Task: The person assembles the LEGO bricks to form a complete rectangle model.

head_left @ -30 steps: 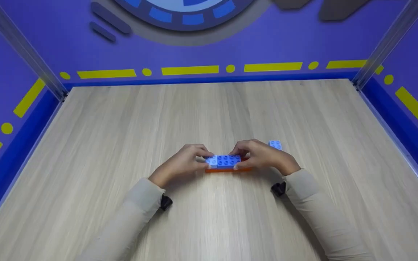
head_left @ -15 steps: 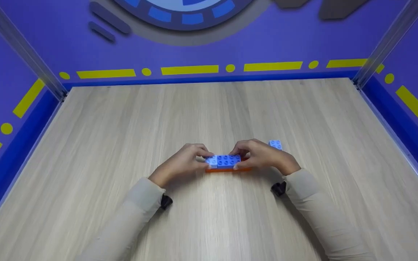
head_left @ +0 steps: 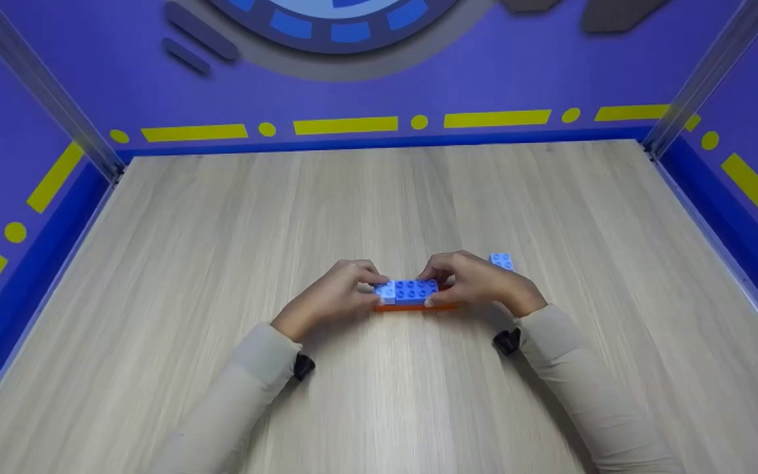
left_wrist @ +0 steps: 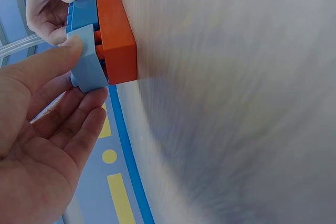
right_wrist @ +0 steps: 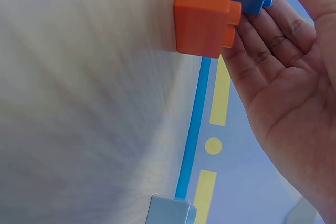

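Observation:
My left hand (head_left: 337, 293) pinches a light blue toy brick (head_left: 385, 291) between thumb and fingers. Beside it sits a darker blue brick (head_left: 412, 291), with the thumb and fingers of my right hand (head_left: 474, 280) on its two long sides. Both bricks are over a long orange brick (head_left: 402, 307) lying on the table. In the left wrist view, the light blue brick (left_wrist: 89, 59) is tilted, and orange studs show in a gap beneath it. Bare studs also stick up at the right end of the orange brick (right_wrist: 202, 14) in the right wrist view.
Just beyond my right hand, another light blue brick (head_left: 501, 261) stands on the wooden table (head_left: 287, 217), partly hidden by the hand. Blue-purple panels (head_left: 353, 99) with yellow markings enclose the table's back and sides.

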Demonstrator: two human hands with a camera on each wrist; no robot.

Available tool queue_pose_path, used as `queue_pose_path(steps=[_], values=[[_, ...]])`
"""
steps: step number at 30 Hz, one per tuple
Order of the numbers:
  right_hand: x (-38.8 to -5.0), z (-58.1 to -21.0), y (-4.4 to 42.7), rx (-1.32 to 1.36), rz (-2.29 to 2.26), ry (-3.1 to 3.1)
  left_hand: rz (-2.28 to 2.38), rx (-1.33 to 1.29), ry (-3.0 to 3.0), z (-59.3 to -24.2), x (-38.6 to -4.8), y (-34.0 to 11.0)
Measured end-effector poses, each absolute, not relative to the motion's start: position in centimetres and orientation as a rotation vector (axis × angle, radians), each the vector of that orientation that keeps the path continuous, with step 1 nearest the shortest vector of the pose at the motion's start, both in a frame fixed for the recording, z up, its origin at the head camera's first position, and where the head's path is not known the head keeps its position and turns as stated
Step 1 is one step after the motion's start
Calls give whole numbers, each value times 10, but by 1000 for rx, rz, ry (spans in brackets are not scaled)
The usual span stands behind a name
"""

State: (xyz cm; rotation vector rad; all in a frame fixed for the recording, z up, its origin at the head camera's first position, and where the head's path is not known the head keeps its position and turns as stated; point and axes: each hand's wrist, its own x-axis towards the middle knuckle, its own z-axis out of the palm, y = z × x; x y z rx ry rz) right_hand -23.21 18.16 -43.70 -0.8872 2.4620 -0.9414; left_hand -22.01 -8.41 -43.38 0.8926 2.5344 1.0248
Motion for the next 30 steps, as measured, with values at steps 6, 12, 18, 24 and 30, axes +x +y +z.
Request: queue_pose_path(steps=[6,12,18,24,30], values=[[-233,-436,182,-884,-930,2463,1018,878,2545,-434,-219,-83],[-233,-435,182,-887,-933,2461,1036,854,2544,-435,-217,-82],[-233,-436,182,-887,-925,2468,1069,841,2538,-437,-217,-82],[-232,-436,181,-899,-919,2471,1096,801,2530,-438,-218,-82],[-232,-435,181,-921,-931,2475,1136,759,2512,-440,-220,-82]])
